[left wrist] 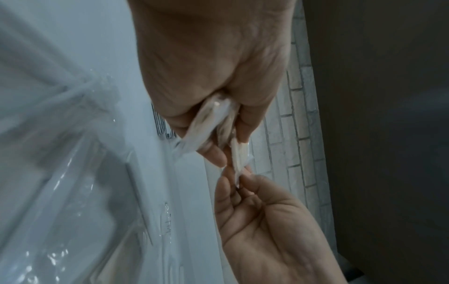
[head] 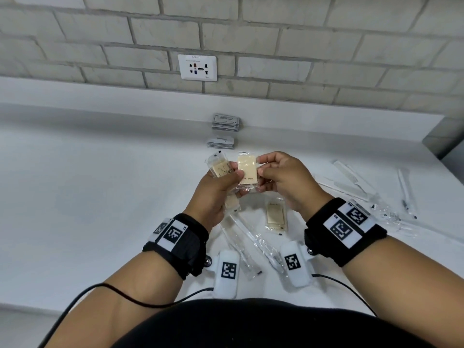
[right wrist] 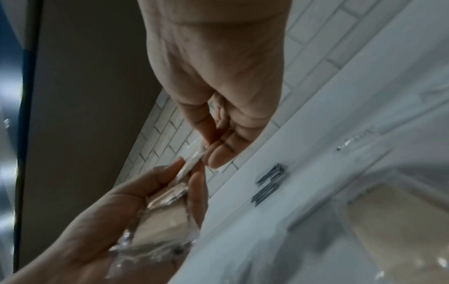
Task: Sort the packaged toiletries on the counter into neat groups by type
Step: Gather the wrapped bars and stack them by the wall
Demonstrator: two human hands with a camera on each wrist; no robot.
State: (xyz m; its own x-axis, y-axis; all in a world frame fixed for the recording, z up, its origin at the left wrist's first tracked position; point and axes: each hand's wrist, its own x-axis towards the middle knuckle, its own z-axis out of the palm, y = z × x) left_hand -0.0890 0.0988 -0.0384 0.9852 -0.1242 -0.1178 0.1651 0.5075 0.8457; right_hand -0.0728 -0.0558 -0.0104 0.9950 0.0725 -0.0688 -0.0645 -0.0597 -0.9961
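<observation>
Now both hands (head: 251,179) pinch soap packets (head: 247,173)

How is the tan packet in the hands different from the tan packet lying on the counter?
The held packet is lifted off the counter, pinched by the right hand and touched by the left hand; the counter packet lies flat, untouched. The held packet sits farther from the person, the counter packet nearer, between the wrists. Both are tan pieces in clear wrappers.
</observation>
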